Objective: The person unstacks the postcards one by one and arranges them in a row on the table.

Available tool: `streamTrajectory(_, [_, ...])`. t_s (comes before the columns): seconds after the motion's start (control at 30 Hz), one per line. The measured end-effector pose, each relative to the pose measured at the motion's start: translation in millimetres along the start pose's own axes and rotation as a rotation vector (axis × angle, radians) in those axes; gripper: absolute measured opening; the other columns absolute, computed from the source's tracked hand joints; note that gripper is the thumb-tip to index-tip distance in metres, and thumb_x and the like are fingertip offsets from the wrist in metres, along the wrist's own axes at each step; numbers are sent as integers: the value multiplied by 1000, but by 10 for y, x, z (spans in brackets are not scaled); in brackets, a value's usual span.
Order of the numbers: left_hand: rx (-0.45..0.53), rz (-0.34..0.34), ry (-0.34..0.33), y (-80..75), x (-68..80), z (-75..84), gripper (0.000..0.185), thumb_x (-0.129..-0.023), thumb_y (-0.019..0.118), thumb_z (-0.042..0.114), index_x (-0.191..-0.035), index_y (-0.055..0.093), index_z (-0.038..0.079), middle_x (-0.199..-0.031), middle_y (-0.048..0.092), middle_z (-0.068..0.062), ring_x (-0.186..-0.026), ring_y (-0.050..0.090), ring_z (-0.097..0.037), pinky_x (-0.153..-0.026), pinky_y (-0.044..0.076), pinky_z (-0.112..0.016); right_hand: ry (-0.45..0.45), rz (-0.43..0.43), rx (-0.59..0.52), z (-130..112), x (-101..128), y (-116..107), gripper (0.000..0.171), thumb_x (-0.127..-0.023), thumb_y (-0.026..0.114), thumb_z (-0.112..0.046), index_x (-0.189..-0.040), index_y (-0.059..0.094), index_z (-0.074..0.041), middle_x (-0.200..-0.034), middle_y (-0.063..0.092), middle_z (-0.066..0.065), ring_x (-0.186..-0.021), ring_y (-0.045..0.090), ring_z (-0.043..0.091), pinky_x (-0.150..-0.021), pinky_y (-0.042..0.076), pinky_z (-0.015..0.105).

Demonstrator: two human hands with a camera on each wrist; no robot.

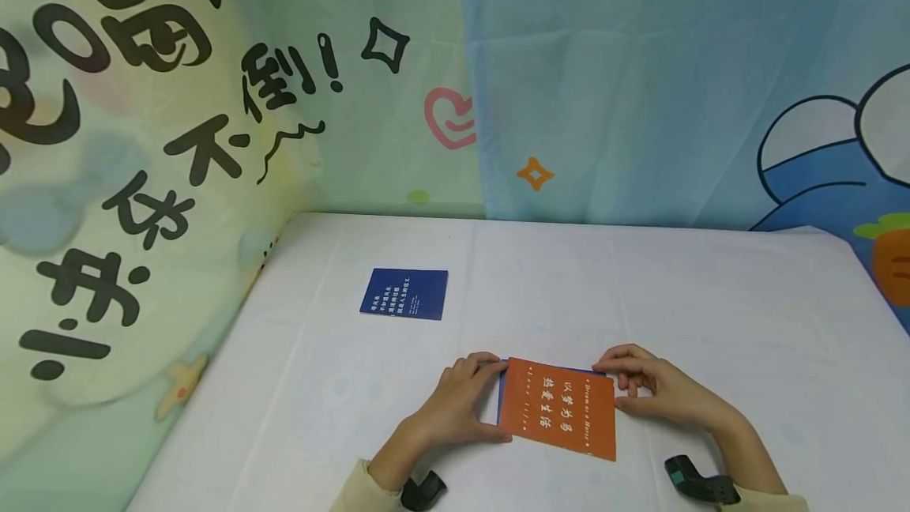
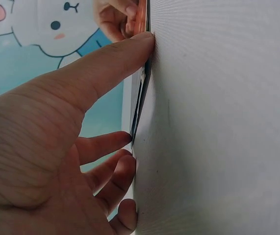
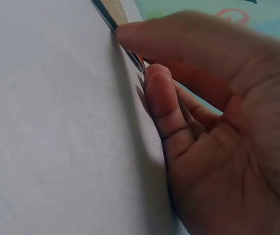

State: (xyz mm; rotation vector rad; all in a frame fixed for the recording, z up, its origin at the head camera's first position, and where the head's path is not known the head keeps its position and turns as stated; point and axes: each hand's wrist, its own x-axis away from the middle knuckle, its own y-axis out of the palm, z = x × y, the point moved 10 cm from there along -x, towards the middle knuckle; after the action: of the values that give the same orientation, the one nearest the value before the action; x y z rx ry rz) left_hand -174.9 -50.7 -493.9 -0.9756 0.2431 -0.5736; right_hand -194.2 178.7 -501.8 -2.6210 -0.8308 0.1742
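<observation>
From the head view I see both hands at the near edge of the white table (image 1: 711,314), working an orange card (image 1: 558,409) that lies flat between them. My left hand (image 1: 455,405) frames the card's left edge, thumb at the near corner and fingers at the far one; my right hand (image 1: 650,389) pinches the right edge near its far corner. A thin blue sliver shows along the orange card's left and far edges — another card beneath it, I think. A separate dark blue card (image 1: 404,293) lies well apart, farther back and to the left.

The left wrist view adds what the head camera cannot: the stack edge-on, with my fingers (image 2: 105,147) pressed to its side and the right hand (image 2: 117,17) visible at the far end. The right wrist view shows curled fingers (image 3: 162,93) at the card edge (image 3: 111,13) — blurred, so I cannot tell how many layers they grip
</observation>
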Motion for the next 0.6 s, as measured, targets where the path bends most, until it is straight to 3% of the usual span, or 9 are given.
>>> streamTrajectory(0.6, [4, -6, 13, 21, -3, -9, 83, -74, 84, 41, -144, 47, 14, -142, 42, -1, -122, 41, -17, -95, 35, -31, -22, -9, -14, -25, 2, 10, 39, -84, 74, -5, -121, 64, 1, -125, 45, 20, -86, 47, 13, -65, 45, 24])
